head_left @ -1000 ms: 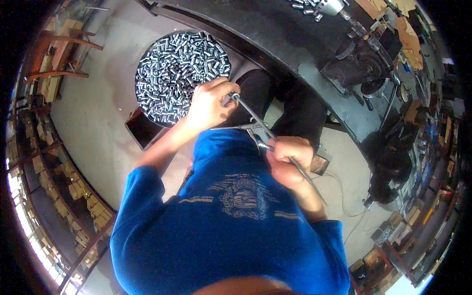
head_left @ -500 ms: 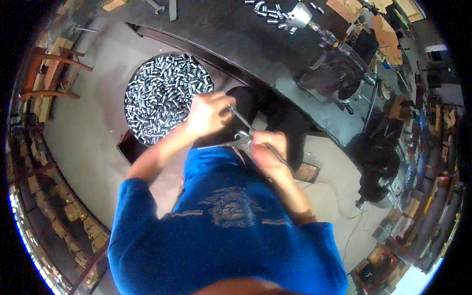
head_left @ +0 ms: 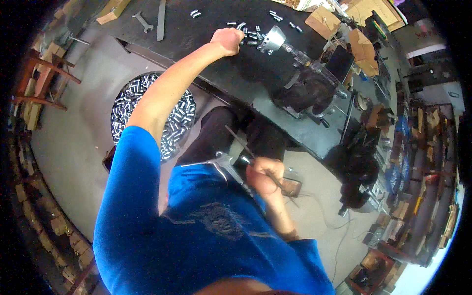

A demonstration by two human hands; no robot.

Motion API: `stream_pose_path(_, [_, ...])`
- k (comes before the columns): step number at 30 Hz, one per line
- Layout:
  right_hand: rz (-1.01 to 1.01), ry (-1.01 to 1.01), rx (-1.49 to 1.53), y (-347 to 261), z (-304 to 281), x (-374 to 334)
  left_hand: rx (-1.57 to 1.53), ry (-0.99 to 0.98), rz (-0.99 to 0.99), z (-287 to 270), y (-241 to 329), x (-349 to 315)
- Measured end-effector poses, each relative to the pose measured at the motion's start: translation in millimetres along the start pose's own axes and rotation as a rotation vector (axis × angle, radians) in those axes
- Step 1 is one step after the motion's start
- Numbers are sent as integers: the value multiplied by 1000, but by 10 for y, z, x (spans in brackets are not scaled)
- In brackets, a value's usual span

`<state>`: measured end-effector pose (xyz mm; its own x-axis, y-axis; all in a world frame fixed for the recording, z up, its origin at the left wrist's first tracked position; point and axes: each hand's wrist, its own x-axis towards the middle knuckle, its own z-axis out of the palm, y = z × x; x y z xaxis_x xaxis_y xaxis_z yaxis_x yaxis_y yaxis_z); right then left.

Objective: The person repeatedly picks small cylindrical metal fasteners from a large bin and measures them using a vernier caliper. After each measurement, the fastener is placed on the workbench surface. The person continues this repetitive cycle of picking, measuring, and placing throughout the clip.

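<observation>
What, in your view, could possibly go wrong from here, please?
The left grip, near the metal chuck, might knock against it. It might also scatter the loose metal cylinders on the bench. The thin rod in the right grip juts over the dark trousers and could snag them.

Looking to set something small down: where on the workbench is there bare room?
Two patches of the dark workbench look bare: between the flat metal strip and the left hand, and between the chuck and the bench's near edge. Small metal cylinders crowd the space between hand and chuck.
</observation>
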<state>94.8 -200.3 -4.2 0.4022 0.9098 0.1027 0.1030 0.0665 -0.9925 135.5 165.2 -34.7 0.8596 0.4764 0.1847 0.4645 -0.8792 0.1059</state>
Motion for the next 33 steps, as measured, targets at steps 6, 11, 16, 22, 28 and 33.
stream_pose_path(6, [123,54,152,122,-16,63,-199,138,76,-104,4,-186])
stream_pose_path(11, [250,95,434,165,99,223,-1293,-352,-22,-590,524,-1446])
stream_pose_path(16, [154,10,219,314,222,302,-1865,-498,-233,-428,938,-2305])
stream_pose_path(22, [262,50,598,293,282,283,-2497,-315,-275,-181,1186,-2507])
stream_pose_path(28, [242,31,358,200,325,319,-2377,-286,-143,-316,1101,-2533])
stream_pose_path(33, [25,-38,280,290,369,302,-1884,-168,-271,-420,1132,-2553])
